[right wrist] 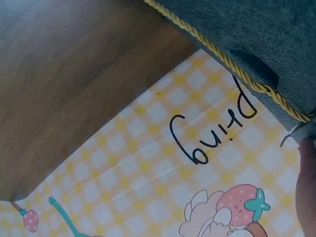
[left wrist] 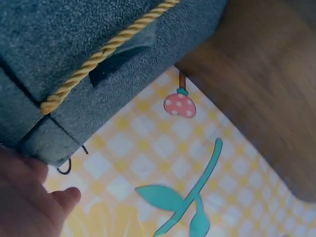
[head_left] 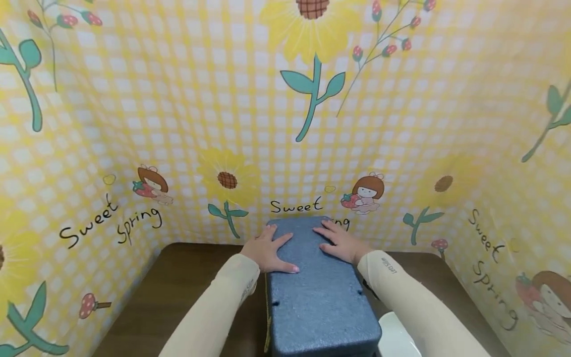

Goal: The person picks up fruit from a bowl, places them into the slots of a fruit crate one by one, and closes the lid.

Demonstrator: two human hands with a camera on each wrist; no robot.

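A long blue-grey box (head_left: pixel 318 302) with a grainy surface and rounded corners extends away from me. My left hand (head_left: pixel 269 250) rests on the left side of its top toward the far end, fingers and thumb spread. Across from it, my right hand (head_left: pixel 341 243) touches the right edge with spread fingers. A twisted gold rope (left wrist: pixel 98 57) runs along the box's side in the left wrist view, over a dark slot. In the right wrist view, a similar gold rope (right wrist: pixel 222 57) crosses the other side. Thin black cord shows at the far corners.
Under the box is a dark brown wooden table (head_left: pixel 192 282). A yellow-checked cloth (head_left: pixel 250 99) printed with flowers and lettering hangs around the back and sides, right behind the box. A white rounded object (head_left: pixel 394 337) sits at the near right, partly covered by my sleeve.
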